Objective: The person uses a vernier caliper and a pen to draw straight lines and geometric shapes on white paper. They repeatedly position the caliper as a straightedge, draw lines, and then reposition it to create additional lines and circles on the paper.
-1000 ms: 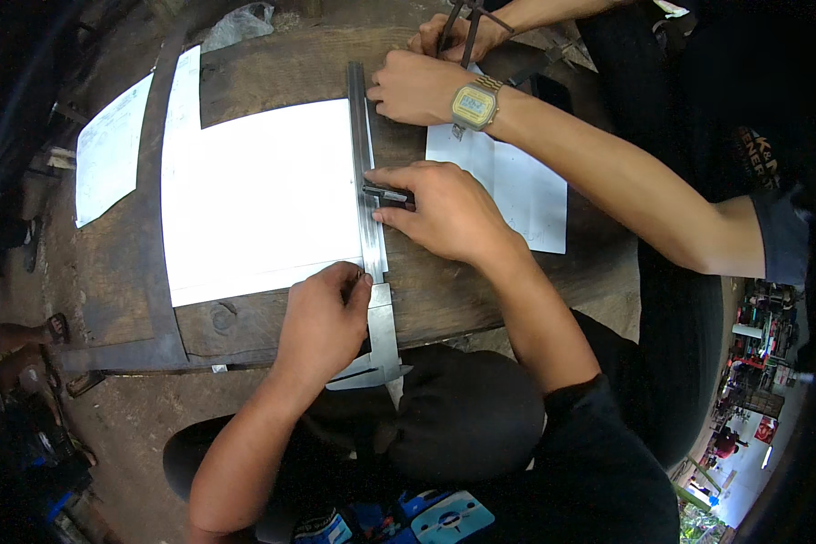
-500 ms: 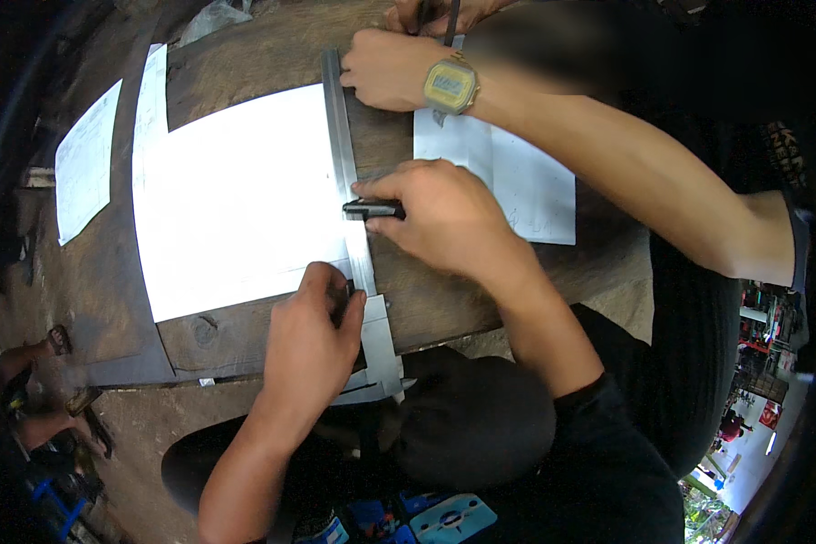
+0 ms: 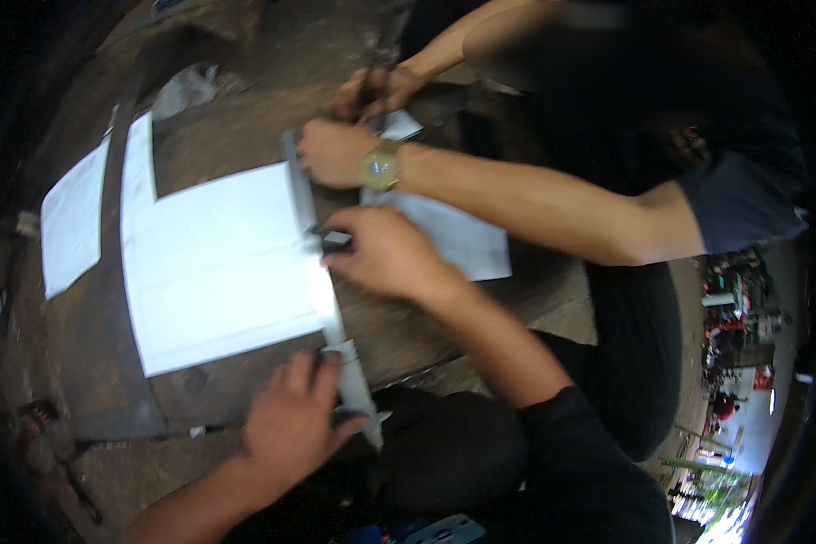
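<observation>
A long metal vernier caliper (image 3: 353, 385) lies along the right edge of a large white paper sheet (image 3: 227, 272), with its jaws toward me. My left hand (image 3: 290, 422) is open, its fingertips against the caliper near the jaws and its thumb stretched out. Farther up the beam, my right hand (image 3: 385, 254) pinches a small black object (image 3: 337, 240) that touches the caliper; its kind is not clear. The co-worker's hand (image 3: 335, 152), wearing a watch (image 3: 380, 167), presses on the far end of the caliper. Motion blurs the picture.
Everything lies on a dark wooden table (image 3: 231, 136). A smaller sheet (image 3: 74, 222) lies at the left, and another paper (image 3: 462, 240) under the co-worker's arm. A crumpled plastic bag (image 3: 186, 91) sits at the back. The co-worker's other hand (image 3: 390, 91) holds a thin dark tool.
My left hand has let go of its grip on the beam and moved nearer to the jaws, fingers opening. My right hand keeps its pinch. The whole view has shifted, with the table sitting lower and leftward.
</observation>
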{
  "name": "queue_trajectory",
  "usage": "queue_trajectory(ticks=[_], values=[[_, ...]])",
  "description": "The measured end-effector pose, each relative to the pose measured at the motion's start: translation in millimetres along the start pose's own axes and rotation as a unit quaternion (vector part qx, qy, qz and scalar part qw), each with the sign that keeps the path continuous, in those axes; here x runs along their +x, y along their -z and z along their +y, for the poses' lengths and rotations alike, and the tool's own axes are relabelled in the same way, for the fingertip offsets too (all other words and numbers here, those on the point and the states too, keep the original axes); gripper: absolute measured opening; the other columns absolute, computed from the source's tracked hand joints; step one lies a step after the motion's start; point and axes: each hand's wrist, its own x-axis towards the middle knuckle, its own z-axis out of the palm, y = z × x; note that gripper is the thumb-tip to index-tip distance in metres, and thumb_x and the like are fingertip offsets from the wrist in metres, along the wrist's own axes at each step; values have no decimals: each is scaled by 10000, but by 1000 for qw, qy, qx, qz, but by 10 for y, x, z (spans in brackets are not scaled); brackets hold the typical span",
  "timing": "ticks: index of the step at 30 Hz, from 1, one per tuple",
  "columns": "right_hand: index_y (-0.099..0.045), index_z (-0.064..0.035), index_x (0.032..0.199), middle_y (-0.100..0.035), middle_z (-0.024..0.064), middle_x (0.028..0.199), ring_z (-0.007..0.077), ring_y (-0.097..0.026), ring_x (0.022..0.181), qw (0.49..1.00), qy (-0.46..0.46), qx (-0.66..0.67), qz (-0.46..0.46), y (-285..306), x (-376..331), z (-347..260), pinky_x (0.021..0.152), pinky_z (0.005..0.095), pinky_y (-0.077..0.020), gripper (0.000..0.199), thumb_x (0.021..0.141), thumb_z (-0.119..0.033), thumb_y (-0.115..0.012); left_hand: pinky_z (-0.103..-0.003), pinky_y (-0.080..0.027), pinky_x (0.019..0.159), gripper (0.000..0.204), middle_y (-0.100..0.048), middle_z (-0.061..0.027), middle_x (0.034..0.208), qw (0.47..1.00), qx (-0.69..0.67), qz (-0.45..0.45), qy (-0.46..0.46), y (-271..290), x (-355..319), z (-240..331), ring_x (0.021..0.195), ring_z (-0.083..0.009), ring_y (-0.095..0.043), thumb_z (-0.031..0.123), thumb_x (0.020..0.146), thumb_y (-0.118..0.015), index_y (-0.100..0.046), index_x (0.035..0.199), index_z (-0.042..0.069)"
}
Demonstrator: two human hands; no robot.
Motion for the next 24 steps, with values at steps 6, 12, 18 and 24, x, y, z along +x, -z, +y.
queue_trajectory(ticks=[6, 12, 18, 24], values=[[-714, -8, 901, -715, 182, 781, 333, -716, 736, 995, -29, 1, -93, 90, -101, -133, 692, 444, -552, 323, 831, -315, -787, -463, -545, 802, 842, -544, -163, 1124, 981, 76, -76, -161, 28, -376, 18, 1014, -361, -616, 618, 766, -759, -526, 1399, 114], [-730, -27, 999, -731, 201, 962, 396, -696, 965, 979, -77, -20, -188, -239, -502, -413, 864, 485, -548, 363, 820, -342, -762, -466, -524, 790, 369, -611, -188, 954, 985, -49, 146, 71, 710, 221, -518, 873, -383, -628, 235, 782, -799, -689, 1057, 16], [-679, -11, 1036, -725, 202, 967, 411, -693, 972, 968, -147, -30, -199, -337, -778, -703, 844, 501, -548, 503, 828, -462, -759, -425, -529, 761, 317, -627, -170, 966, 957, -171, 228, 56, 940, 428, -554, 877, -312, -652, 221, 844, -764, -678, 1053, -2], [-478, 36, 1188, -696, 292, 987, 457, -680, 998, 968, -221, -3, -122, -616, -992, -821, 849, 508, -553, 678, 822, -443, -789, -428, -532, 784, 355, -636, -177, 979, 958, -152, 226, 88, 856, 197, -803, 895, -324, -655, 249, 851, -769, -679, 1080, -6]])
